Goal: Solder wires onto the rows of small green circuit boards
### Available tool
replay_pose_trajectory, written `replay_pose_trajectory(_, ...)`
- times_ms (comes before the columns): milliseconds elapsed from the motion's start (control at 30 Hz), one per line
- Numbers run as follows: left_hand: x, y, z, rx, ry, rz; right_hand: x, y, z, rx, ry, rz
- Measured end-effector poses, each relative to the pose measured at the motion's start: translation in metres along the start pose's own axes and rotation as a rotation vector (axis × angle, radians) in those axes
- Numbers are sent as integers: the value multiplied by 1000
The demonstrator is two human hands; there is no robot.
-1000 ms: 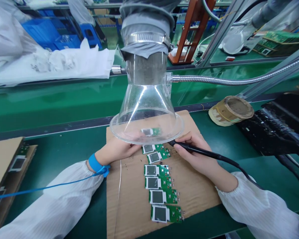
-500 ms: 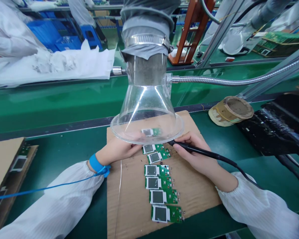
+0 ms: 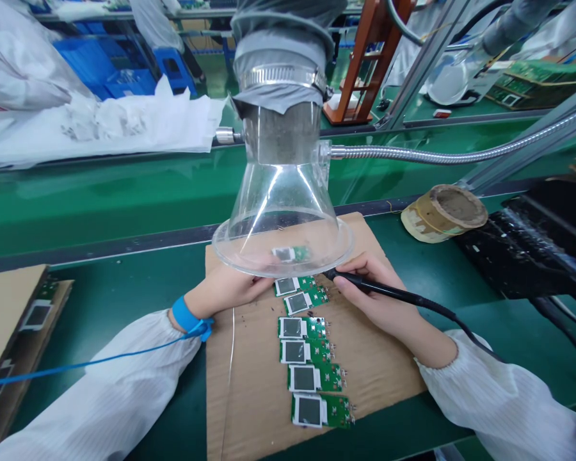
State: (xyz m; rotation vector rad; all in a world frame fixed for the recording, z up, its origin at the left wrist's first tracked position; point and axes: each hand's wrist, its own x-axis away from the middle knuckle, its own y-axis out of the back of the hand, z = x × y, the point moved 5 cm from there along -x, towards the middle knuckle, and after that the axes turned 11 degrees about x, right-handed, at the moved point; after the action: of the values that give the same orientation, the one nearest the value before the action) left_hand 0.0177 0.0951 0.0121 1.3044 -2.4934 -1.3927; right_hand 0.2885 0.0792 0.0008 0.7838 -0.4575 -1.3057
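The left hand (image 3: 225,288) reaches over the cardboard sheet (image 3: 254,397), its fingers blurred beneath the clear fume hood (image 3: 283,192); whether they pinch anything, I cannot tell. A green circuit board (image 3: 290,254) lies under the hood, toward the sheet's far edge. At the sheet's right, the right hand (image 3: 379,301) pinches a soldering iron (image 3: 388,292) like a pen, close to its tip, a grip that suits steady, fine work.

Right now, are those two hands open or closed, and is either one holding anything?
Left hand: cannot tell; its fingers are blurred behind the clear fume hood, near a green circuit board.
Right hand: closed, holding a black soldering iron.
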Motion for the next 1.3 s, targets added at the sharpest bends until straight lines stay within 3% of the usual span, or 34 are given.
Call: replay_pose_trajectory(1300,-1,1,-3,-14,-20,-8,1,0,1,-74,5,26)
